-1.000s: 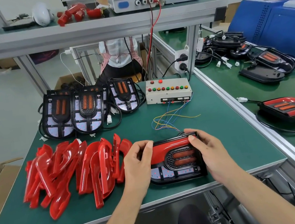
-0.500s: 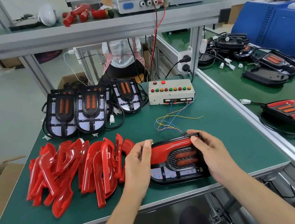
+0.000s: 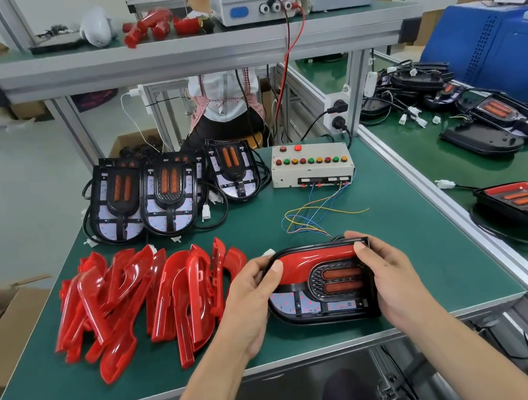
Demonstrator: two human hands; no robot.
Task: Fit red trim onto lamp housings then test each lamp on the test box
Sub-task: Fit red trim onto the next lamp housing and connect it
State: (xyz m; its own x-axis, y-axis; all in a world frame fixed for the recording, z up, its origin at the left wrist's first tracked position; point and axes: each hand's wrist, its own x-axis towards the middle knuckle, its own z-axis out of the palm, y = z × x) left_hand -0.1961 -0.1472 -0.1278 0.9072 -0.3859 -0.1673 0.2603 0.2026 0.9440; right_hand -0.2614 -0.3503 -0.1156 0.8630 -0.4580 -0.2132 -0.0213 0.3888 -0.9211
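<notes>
Bare lamp housings (image 3: 166, 193), table's far edge: 3
Housing with red trim (image 3: 321, 280), near edge: 1
Test box (image 3: 312, 166): 1
Loose red trims (image 3: 141, 301): a pile, uncountable

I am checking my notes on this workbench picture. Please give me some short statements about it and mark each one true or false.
1. Both hands, left hand and right hand, hold the lamp housing. True.
2. The red trim sits along the housing's far edge. True.
3. The test box lies left of the loose trim pile. False: it stands further back and to the right.
4. No bare housings wait at the back. False: several lie there.
</notes>
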